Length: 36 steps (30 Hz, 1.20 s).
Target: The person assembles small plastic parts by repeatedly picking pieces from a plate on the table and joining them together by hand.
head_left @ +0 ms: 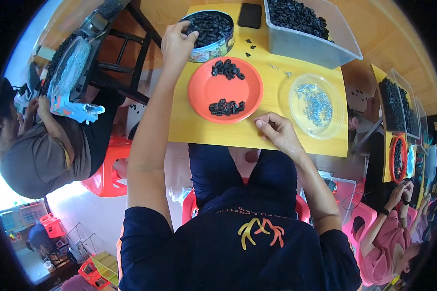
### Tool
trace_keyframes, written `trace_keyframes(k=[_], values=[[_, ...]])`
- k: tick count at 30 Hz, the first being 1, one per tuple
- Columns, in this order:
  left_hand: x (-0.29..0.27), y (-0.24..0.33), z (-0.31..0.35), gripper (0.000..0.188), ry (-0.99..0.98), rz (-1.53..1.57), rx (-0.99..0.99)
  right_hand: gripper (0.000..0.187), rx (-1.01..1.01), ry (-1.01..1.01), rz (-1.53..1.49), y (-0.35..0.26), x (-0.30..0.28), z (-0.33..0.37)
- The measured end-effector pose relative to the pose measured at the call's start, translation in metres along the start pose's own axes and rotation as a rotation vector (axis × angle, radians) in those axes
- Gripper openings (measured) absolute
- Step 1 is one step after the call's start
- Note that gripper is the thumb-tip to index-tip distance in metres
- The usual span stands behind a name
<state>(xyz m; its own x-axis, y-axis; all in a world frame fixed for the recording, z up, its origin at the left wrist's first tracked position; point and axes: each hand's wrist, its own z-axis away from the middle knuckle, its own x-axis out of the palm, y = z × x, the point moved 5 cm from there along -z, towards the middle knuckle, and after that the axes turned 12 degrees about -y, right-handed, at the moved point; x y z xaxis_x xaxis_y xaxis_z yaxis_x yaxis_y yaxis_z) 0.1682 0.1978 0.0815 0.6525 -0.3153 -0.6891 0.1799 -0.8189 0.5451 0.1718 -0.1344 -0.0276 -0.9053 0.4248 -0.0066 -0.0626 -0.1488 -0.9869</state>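
My left hand [177,42] reaches over the near-left rim of a round tin [212,52] with black plastic pieces [210,29] inside. Its thumb and fingers are apart, and I see nothing held between them. My right hand [279,132] rests near the table's front edge, thumb and curled index finger close together. Anything between them is too small or hidden to make out. Between my hands lies an orange-red plate [223,88]. It holds a pile of black ring-like pieces [227,69] at the far side and a pile of small black pieces [226,107] at the near side.
Right of the plate stands a clear round dish [292,99] with small silvery parts [313,104]. Beyond it is a translucent bin [306,48] of black pieces. A dark flat case [250,15] and loose black bits [248,47] lie on the yellow table [277,82]. People work at both sides.
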Motion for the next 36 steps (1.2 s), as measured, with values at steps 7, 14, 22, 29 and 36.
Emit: trace_keyframes(k=[7, 14, 22, 29, 36], values=[[0.051, 0.062, 0.077, 0.011, -0.478, 0.157, 0.382, 0.021, 0.004, -0.015, 0.076, -0.004, 0.002, 0.001], [0.086, 0.07, 0.098, 0.018, -0.559, -0.268, 0.322, 0.017, -0.165, -0.033, 0.269, -0.018, 0.011, 0.012], [0.081, 0.078, 0.105, 0.018, -0.617, -0.353, 0.339, 0.015, -0.334, -0.062, 0.437, -0.064, -0.008, 0.052], [0.075, 0.089, 0.118, 0.016, -0.637, -0.35, 0.38, 0.016, -0.04, 0.373, 0.701, -0.055, -0.136, 0.065], [0.061, 0.073, 0.116, 0.016, -0.452, -0.058, 0.42, 0.017, 0.027, 0.343, 0.891, -0.055, -0.153, 0.073]])
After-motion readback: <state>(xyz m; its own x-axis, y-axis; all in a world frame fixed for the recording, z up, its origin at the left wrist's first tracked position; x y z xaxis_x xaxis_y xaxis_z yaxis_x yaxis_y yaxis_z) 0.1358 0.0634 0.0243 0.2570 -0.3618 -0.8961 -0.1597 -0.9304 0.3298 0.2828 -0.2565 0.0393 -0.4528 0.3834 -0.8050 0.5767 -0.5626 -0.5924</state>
